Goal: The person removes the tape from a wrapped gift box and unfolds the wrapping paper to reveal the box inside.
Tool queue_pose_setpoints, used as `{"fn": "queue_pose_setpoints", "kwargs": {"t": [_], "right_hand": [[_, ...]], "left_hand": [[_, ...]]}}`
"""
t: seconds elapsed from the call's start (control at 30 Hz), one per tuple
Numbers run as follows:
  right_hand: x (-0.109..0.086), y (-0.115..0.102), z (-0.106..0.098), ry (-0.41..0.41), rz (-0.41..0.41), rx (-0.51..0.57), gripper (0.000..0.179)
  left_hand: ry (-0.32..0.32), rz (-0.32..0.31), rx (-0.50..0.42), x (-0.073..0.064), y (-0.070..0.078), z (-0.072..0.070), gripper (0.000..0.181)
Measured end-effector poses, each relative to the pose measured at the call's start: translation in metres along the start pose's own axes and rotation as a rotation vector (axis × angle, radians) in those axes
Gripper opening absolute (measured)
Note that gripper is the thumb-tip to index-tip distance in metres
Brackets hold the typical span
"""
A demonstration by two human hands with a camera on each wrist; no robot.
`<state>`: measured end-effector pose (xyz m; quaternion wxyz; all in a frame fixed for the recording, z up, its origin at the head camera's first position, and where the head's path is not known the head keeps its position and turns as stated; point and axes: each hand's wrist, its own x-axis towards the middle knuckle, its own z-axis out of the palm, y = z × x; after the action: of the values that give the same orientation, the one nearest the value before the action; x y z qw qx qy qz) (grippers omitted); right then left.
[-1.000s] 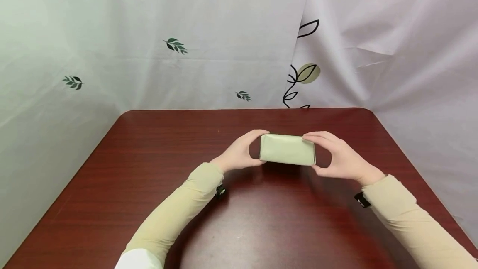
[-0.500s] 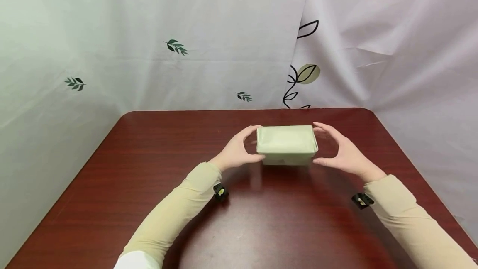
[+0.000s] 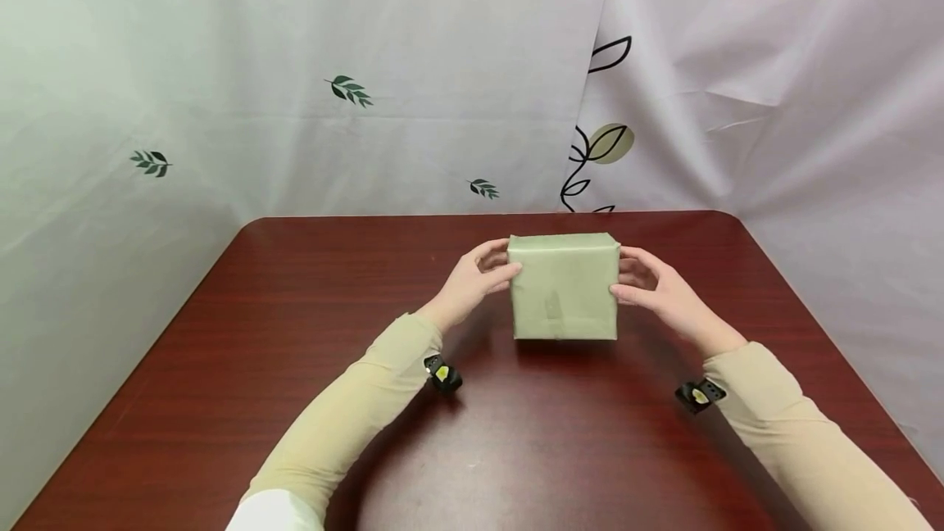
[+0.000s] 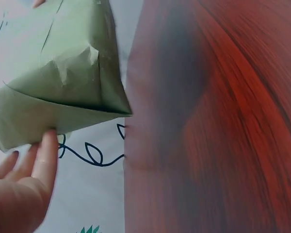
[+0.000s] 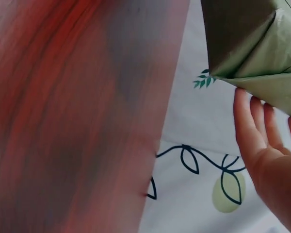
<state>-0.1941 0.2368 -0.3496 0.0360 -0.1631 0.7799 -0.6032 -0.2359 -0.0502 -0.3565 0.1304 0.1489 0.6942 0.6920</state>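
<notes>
Head view: the left hand (image 3: 472, 281) and right hand (image 3: 667, 297) are gripping a green wrapped box (image 3: 566, 289) by its ends, above a dark red table (image 3: 560, 449); more of its front is showing than half a second ago. Left wrist view: fingers are touching its folded end; the frame is cropping it. Right wrist view: the box is likewise running off the edge.

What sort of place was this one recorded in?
Probably a makeshift indoor filming booth: smooth white sheets with printed leaves hang around a glossy reddish-brown wood-grain table, and a small black device sits by the cuff of each long beige sleeve.
</notes>
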Motion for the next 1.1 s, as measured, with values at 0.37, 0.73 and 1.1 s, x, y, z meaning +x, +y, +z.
{"fn": "queue_pose_setpoints", "kwargs": {"t": [0.37, 0.73, 1.1], "right_hand": [[0.007, 0.009, -0.002, -0.122, 0.252, 0.314, 0.029], [0.021, 0.025, 0.004, -0.154, 0.459, 0.399, 0.03], [0.031, 0.033, 0.007, -0.141, 0.51, 0.359, 0.01]], "left_hand": [[-0.055, -0.156, -0.086, 0.005, -0.009, -0.003, 0.058], [-0.093, -0.297, -0.028, 0.011, -0.025, -0.007, 0.069], [-0.067, -0.356, -0.021, 0.018, -0.031, -0.007, 0.068]]}}
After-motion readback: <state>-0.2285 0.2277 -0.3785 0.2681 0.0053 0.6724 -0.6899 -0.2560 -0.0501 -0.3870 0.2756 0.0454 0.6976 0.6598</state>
